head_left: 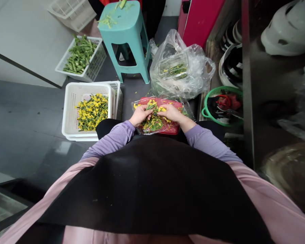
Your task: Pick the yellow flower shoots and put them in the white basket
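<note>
My left hand (139, 116) is closed round green stems with yellow flowers (150, 104), above a clear plastic clamshell box (165, 128). Facing it, my right hand (170, 112) has its thumb and fingers pinched together by the same sprigs; what lies inside that pinch is too small to make out. Loose flowering greens (153, 124) fill the left part of the box. Beneath it shows something red and flat (173, 130), close to my lap. To my left, a white plastic basket (70, 110) contains a heap of yellow-flowered sprigs (93, 112).
Beyond the basket stands another white basket (93, 69) of green stalks. A turquoise stool (127, 28) with scraps is ahead, a person's dark-clothed leg (156, 15) behind it. A plastic bag (198, 64) holds another clear box. At right sit a green basin (205, 112) and metal shelf post (247, 84).
</note>
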A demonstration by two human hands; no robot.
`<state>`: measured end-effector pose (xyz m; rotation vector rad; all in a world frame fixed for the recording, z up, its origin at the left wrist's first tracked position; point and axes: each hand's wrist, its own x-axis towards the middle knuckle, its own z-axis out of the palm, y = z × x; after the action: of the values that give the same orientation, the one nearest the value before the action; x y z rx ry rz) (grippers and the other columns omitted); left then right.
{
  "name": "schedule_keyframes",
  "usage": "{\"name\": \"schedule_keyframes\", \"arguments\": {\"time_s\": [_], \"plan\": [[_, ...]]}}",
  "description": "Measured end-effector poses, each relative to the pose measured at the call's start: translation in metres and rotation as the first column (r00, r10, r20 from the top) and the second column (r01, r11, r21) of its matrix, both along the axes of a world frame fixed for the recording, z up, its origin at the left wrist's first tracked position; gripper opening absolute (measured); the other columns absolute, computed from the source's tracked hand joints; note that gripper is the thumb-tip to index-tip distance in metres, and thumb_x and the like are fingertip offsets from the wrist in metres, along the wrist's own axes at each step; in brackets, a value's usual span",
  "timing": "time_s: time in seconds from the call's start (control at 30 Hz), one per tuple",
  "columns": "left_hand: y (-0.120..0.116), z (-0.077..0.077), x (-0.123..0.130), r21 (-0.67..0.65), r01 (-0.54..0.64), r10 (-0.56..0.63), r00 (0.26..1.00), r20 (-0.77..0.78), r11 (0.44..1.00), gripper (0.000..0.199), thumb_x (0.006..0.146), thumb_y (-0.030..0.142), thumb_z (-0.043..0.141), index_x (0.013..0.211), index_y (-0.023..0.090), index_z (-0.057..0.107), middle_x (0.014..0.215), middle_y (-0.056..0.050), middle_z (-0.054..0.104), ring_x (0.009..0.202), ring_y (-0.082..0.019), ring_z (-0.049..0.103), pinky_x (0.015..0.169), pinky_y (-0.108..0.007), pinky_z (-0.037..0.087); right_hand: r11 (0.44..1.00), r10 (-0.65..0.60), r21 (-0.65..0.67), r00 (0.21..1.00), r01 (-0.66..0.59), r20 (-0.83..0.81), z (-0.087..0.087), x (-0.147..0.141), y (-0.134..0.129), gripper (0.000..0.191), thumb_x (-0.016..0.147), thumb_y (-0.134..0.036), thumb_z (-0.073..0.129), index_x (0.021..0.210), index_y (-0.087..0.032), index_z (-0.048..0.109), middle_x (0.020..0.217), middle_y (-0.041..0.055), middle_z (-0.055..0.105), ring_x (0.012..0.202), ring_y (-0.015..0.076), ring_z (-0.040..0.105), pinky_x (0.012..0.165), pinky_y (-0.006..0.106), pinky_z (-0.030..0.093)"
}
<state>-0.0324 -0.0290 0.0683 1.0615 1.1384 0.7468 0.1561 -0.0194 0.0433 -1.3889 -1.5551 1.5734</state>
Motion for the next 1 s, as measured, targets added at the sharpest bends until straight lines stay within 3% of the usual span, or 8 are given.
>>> {"name": "schedule_keyframes", "arguments": {"time_s": [0.17,0.27,0.43,0.5,0.6,0.73,0.9,1.0], "plan": [[0.0,0.001,-0.001,0.033,0.027,-0.024,0.995,-0.095,0.999,0.016,0.078,0.021,0.072,0.071,0.011,0.061,0.051,0.003,0.053,0.041,-0.006,0.046,0.043,-0.018,0.035,0.991,0.028,0.131,0.997,-0.037,0.066,-0.001,0.001,0.0,0.013,0.069,-0.024,0.072,0.077,-0.015,0.07,0.072,0.0003,0.065,0.069,0.0152,0.055,0.07,0.028,0.041],[-0.001,0.005,-0.002,0.024,0.053,-0.05,0.992,-0.117,0.998,0.02,0.077,0.022,0.073,0.067,0.011,0.059,0.049,0.003,0.051,0.039,-0.006,0.043,0.041,-0.018,0.032,0.984,0.079,0.151,0.992,-0.093,0.096,0.001,0.002,-0.001,0.014,0.07,-0.027,0.071,0.077,-0.015,0.07,0.071,-0.0003,0.065,0.068,0.0148,0.054,0.07,0.028,0.04],[-0.001,0.012,-0.002,-0.122,0.136,-0.126,0.988,0.086,0.983,0.027,0.074,0.027,0.079,0.068,0.01,0.059,0.049,0.002,0.051,0.039,-0.006,0.043,0.04,-0.018,0.033,0.979,0.195,0.064,0.981,-0.194,-0.007,0.008,0.004,-0.003,0.021,0.07,-0.034,0.073,0.078,-0.015,0.068,0.064,-0.0015,0.06,0.058,0.011,0.048,0.06,0.025,0.036],[-0.001,0.011,0.0,-0.124,0.079,-0.071,0.995,0.068,0.989,0.023,0.078,0.025,0.076,0.07,0.01,0.061,0.05,0.002,0.051,0.038,-0.006,0.044,0.04,-0.018,0.034,0.989,0.136,-0.048,0.986,-0.141,-0.099,0.011,0.005,-0.003,0.024,0.069,-0.034,0.073,0.082,-0.015,0.066,0.061,-0.0018,0.058,0.053,0.0101,0.045,0.053,0.024,0.034],[-0.001,0.007,0.003,-0.049,-0.038,0.03,0.989,-0.145,0.998,0.022,0.084,0.018,0.068,0.065,0.011,0.059,0.047,0.002,0.051,0.036,-0.007,0.044,0.039,-0.018,0.034,0.984,-0.049,-0.177,0.974,0.008,-0.223,0.014,0.006,-0.003,0.027,0.066,-0.035,0.075,0.081,-0.016,0.062,0.059,-0.0013,0.057,0.05,0.01,0.045,0.049,0.023,0.033],[-0.003,0.002,0.006,0.02,-0.028,0.033,0.922,-0.385,0.999,0.027,0.085,0.013,0.06,0.059,0.014,0.057,0.043,0.003,0.049,0.034,-0.008,0.043,0.039,-0.019,0.032,0.955,-0.175,-0.288,0.925,0.075,-0.338,0.015,0.003,-0.006,0.033,0.06,-0.037,0.079,0.077,-0.016,0.059,0.055,-0.0021,0.053,0.049,0.0099,0.043,0.047,0.024,0.035],[-0.002,0.003,0.009,0.276,0.046,0.109,0.846,-0.521,0.96,0.018,0.077,0.01,0.065,0.059,0.014,0.064,0.047,0.003,0.051,0.047,-0.009,0.045,0.049,-0.019,0.033,0.967,-0.252,-0.091,0.94,0.237,-0.23,0.008,-0.008,-0.01,0.036,0.059,-0.037,0.079,0.083,-0.016,0.062,0.066,-0.0004,0.058,0.064,0.0139,0.053,0.057,0.026,0.043],[-0.002,0.005,0.011,0.304,0.077,0.115,0.817,-0.564,0.949,0.017,0.076,0.009,0.066,0.06,0.014,0.066,0.048,0.002,0.051,0.052,-0.011,0.047,0.055,-0.021,0.035,0.966,-0.252,0.021,0.953,0.259,-0.169,0.003,-0.011,-0.009,0.037,0.062,-0.04,0.077,0.086,-0.016,0.063,0.072,0.0019,0.061,0.075,0.0174,0.058,0.064,0.028,0.046]]}}
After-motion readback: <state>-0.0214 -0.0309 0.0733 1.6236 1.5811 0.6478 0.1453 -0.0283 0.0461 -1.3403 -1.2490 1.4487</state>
